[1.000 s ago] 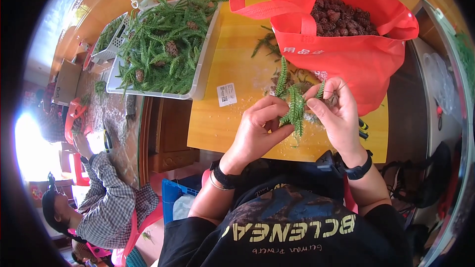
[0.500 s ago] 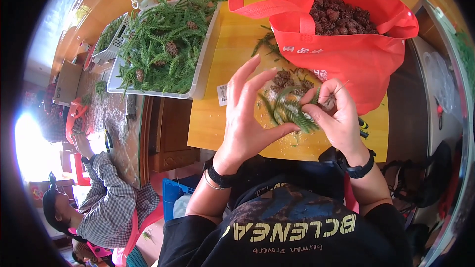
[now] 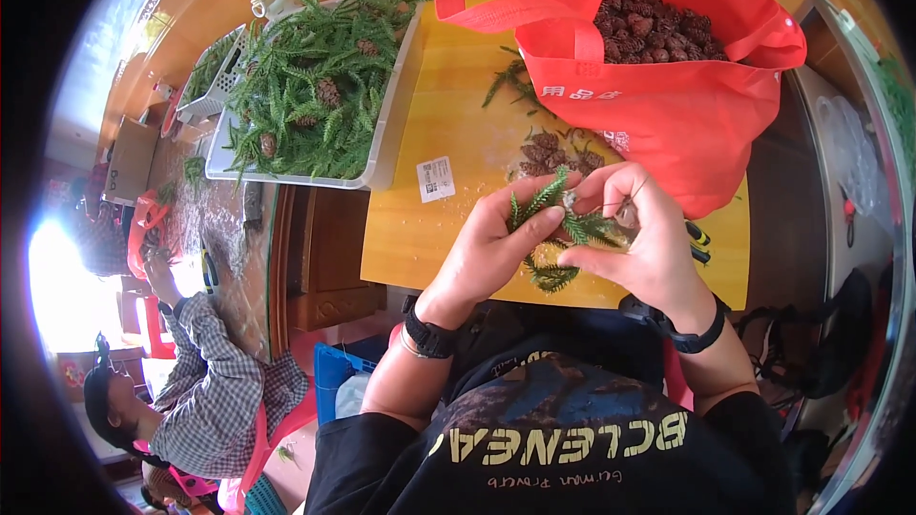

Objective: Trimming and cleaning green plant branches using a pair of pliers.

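My left hand (image 3: 496,246) pinches a green pine sprig (image 3: 546,198) between thumb and fingers, above the front of the yellow tabletop. My right hand (image 3: 649,224) is curled at the sprig's right side, its fingertips close to a small pale spot in the middle of the needles. Its thumb sticks out to the left, over the lower needles. A small brown thing (image 3: 626,214) shows against the right palm, too covered to name. Just beyond the hands lie several loose brown pine cones (image 3: 544,150).
A red bag (image 3: 658,124) full of pine cones (image 3: 654,27) stands at the back right. A white tub (image 3: 384,148) heaped with green sprigs is at the back left. Dark-handled pliers (image 3: 699,240) lie right of my hand. At far left, a person in a checked shirt (image 3: 215,401) works.
My left hand, spread and apart from the sprig before, has moved right and down and now pinches it. The sprig is turned, with needles pointing up-left and down. My right thumb has moved off it.
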Demonstrator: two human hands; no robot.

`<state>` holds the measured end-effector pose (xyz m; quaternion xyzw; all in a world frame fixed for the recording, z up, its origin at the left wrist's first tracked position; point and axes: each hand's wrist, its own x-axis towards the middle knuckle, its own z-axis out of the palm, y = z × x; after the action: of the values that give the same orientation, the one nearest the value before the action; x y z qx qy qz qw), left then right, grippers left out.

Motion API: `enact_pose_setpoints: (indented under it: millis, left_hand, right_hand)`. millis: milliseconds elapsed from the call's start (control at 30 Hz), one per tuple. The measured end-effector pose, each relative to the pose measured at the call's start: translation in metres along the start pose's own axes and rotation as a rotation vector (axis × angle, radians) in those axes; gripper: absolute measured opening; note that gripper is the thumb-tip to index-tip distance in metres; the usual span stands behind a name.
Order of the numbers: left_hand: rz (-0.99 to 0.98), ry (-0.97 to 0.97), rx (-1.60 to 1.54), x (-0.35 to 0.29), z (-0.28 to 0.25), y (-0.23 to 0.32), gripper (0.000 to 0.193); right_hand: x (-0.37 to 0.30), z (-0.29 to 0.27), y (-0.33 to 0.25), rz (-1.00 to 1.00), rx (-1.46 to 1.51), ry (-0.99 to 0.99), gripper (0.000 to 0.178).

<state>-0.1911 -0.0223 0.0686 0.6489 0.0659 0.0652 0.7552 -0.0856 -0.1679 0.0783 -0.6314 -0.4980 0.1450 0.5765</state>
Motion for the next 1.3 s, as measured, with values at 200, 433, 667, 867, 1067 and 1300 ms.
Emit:
enact_pose_setpoints:
  millis: [200,433,667,867,1067,1300]
  left_hand:
    - [-0.092,0.073,-0.326,-0.003,0.003,-0.002,0.018]
    - [-0.030,-0.053,-0.388,-0.007,-0.008,-0.011,0.016]
    - [0.074,-0.076,-0.218,-0.008,-0.010,-0.013,0.017]
    - [0.070,-0.063,-0.356,-0.010,-0.002,-0.012,0.015]
    - [0.103,0.090,-0.351,-0.008,-0.001,-0.017,0.013]
    - [0.265,0.227,-0.219,-0.006,0.006,-0.021,0.011]
  right_hand:
    - [-0.001,-0.001,-0.006,0.156,0.004,0.027,0.031]
    - [-0.001,-0.005,-0.007,0.209,0.146,-0.010,0.029]
    - [-0.001,-0.007,-0.011,0.213,0.132,-0.018,0.029]
    - [0.000,-0.009,-0.007,0.203,0.201,0.001,0.030]
    - [0.001,-0.013,-0.009,0.246,0.210,0.021,0.031]
    - [-0.002,-0.013,-0.009,0.144,0.065,0.060,0.030]
